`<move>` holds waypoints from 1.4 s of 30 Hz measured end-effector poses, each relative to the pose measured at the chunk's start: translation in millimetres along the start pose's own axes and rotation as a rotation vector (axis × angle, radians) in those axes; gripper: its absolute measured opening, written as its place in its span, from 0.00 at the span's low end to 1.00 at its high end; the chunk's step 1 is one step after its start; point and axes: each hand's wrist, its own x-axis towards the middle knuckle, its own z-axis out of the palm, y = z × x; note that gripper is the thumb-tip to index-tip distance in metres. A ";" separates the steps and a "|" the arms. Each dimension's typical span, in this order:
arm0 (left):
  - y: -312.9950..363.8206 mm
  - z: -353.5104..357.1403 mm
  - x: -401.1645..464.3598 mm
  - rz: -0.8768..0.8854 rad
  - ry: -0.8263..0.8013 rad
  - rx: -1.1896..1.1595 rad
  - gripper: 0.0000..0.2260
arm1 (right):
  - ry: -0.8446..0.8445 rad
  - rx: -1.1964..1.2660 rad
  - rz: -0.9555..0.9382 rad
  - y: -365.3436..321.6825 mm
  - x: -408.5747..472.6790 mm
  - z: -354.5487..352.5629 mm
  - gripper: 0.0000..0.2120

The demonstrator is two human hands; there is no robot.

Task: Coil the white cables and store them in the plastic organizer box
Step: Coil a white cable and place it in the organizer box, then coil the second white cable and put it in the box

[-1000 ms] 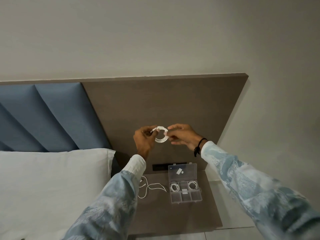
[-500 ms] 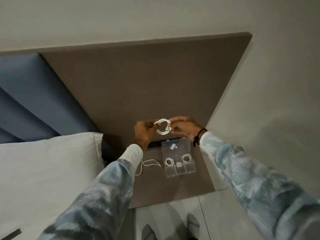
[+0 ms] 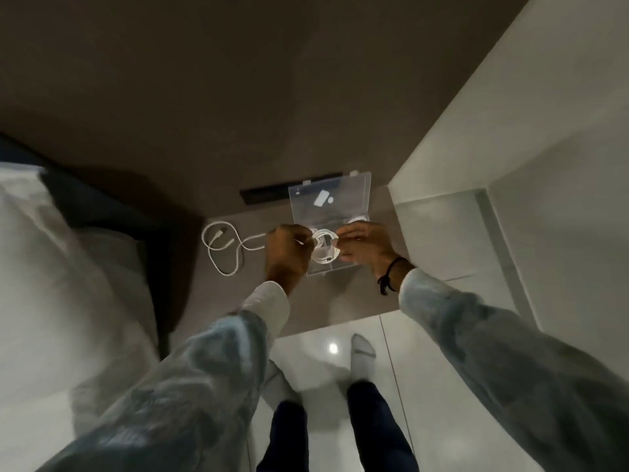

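A coiled white cable [image 3: 325, 248] hangs between my two hands just over the clear plastic organizer box [image 3: 328, 202]. My left hand [image 3: 287, 253] pinches the coil's left side and my right hand [image 3: 366, 245] pinches its right side. The box's lid stands open toward the wall, and my hands hide most of the compartments. A second white cable [image 3: 224, 247] lies loose and uncoiled on the brown bedside table [image 3: 343, 294], left of the box.
A white pillow [image 3: 68, 284] and the bed fill the left side. A dark socket strip [image 3: 269, 195] sits on the brown panel behind the box. Glossy white floor tiles [image 3: 442, 386] and my socked feet [image 3: 362, 356] show below the table edge.
Both hands have come down with the coiled cable, from in front of the brown panel to just above the box. The view has tilted down toward the floor.
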 end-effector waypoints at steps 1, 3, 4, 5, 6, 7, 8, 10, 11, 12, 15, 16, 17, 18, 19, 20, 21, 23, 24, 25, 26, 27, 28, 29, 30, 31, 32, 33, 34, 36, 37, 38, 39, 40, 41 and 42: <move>-15.2 17.2 8.5 -0.003 0.005 0.013 0.02 | 0.006 -0.007 0.021 19.1 18.9 2.6 0.15; -44.6 48.1 23.8 -0.021 -0.012 0.062 0.04 | 0.010 -0.033 0.035 54.4 52.7 7.5 0.14; -60.0 63.5 31.0 -0.036 -0.024 0.084 0.05 | 0.014 -0.040 0.034 71.6 69.8 9.6 0.13; -74.0 76.8 38.8 -0.051 -0.030 0.100 0.06 | 0.019 -0.046 0.025 87.0 86.9 11.2 0.12; -86.0 87.5 45.6 -0.062 -0.037 0.113 0.06 | 0.026 -0.056 0.012 99.5 101.4 13.6 0.11; -97.1 96.8 50.8 -0.073 -0.044 0.119 0.06 | 0.034 -0.081 -0.005 110.4 113.3 15.8 0.11; -103.8 102.1 54.8 -0.077 -0.048 0.117 0.06 | 0.047 -0.127 -0.035 116.3 121.8 17.7 0.10; -116.3 111.7 59.8 -0.088 -0.063 0.124 0.06 | 0.071 -0.252 -0.123 126.7 136.7 21.9 0.08; -120.6 114.7 60.8 -0.091 -0.072 0.145 0.05 | 0.076 -0.301 -0.151 129.6 141.7 23.3 0.07; -124.8 117.3 60.0 -0.088 -0.077 0.173 0.04 | 0.073 -0.333 -0.157 132.5 145.5 24.8 0.06; -132.0 122.7 54.0 -0.050 -0.075 0.221 0.03 | 0.079 -0.502 -0.274 141.9 151.1 27.4 0.04; -132.7 124.3 52.9 -0.035 -0.079 0.228 0.02 | 0.097 -0.568 -0.364 145.6 152.7 28.3 0.03; -133.5 126.0 52.9 -0.021 -0.082 0.231 0.02 | 0.118 -0.623 -0.440 147.8 153.6 29.5 0.03; -133.9 127.6 53.4 -0.009 -0.077 0.231 0.02 | 0.136 -0.669 -0.496 149.5 154.6 31.3 0.03; -134.4 130.0 54.6 -0.001 -0.069 0.228 0.03 | 0.153 -0.706 -0.534 151.6 157.1 32.0 0.03; -134.6 132.4 55.4 0.004 -0.060 0.231 0.04 | 0.170 -0.725 -0.554 153.9 160.5 32.3 0.04; -134.9 134.6 55.4 0.007 -0.050 0.241 0.04 | 0.184 -0.732 -0.549 156.6 163.3 32.6 0.05; -135.7 137.8 52.7 0.023 -0.020 0.245 0.04 | 0.200 -0.709 -0.510 160.9 166.2 33.0 0.05; -136.5 138.7 50.4 0.035 -0.007 0.229 0.05 | 0.202 -0.687 -0.493 162.8 166.4 33.5 0.06; -137.1 139.2 47.9 0.047 -0.001 0.208 0.05 | 0.200 -0.667 -0.477 163.7 165.7 33.7 0.06; -137.4 139.2 45.2 0.056 -0.003 0.192 0.06 | 0.192 -0.650 -0.463 163.9 164.5 33.7 0.06; -138.1 138.6 42.5 0.061 -0.009 0.183 0.06 | 0.178 -0.636 -0.440 163.4 163.1 33.0 0.05; -139.1 138.0 39.9 0.063 -0.015 0.183 0.06 | 0.160 -0.621 -0.411 162.7 162.5 31.5 0.03; -139.8 136.9 37.1 0.069 -0.023 0.190 0.06 | 0.137 -0.612 -0.377 161.1 161.6 28.7 0.02; -140.8 136.0 33.9 0.086 -0.036 0.201 0.06 | 0.111 -0.610 -0.346 159.4 160.2 26.0 0.02; -142.2 135.6 31.1 0.111 -0.050 0.216 0.06 | 0.080 -0.620 -0.324 158.1 158.1 23.4 0.05; -143.9 135.5 29.3 0.132 -0.068 0.239 0.07 | 0.049 -0.647 -0.328 157.6 156.1 21.9 0.07; -145.6 135.7 28.5 0.143 -0.085 0.273 0.07 | 0.029 -0.683 -0.357 157.7 153.7 22.1 0.08; -147.1 136.8 28.9 0.146 -0.098 0.315 0.08 | 0.024 -0.708 -0.401 158.3 152.1 23.5 0.07; -148.6 140.5 31.4 0.149 -0.122 0.404 0.08 | 0.051 -0.705 -0.424 160.8 151.6 27.2 0.05; -148.7 142.7 33.3 0.155 -0.132 0.448 0.08 | 0.067 -0.697 -0.404 162.3 153.6 28.8 0.05; -148.2 144.6 34.7 0.165 -0.137 0.486 0.08 | 0.079 -0.696 -0.387 163.4 156.1 30.4 0.06; -148.0 146.3 35.5 0.176 -0.138 0.512 0.08 | 0.085 -0.709 -0.379 164.5 158.7 31.9 0.06; -148.2 147.7 35.8 0.186 -0.136 0.528 0.08 | 0.080 -0.729 -0.385 165.2 160.8 33.2 0.06; -148.5 147.9 35.5 0.195 -0.131 0.538 0.07 | 0.070 -0.754 -0.398 164.9 162.3 34.7 0.06; -148.5 147.0 34.4 0.205 -0.131 0.541 0.07 | 0.058 -0.781 -0.405 164.2 163.6 35.6 0.06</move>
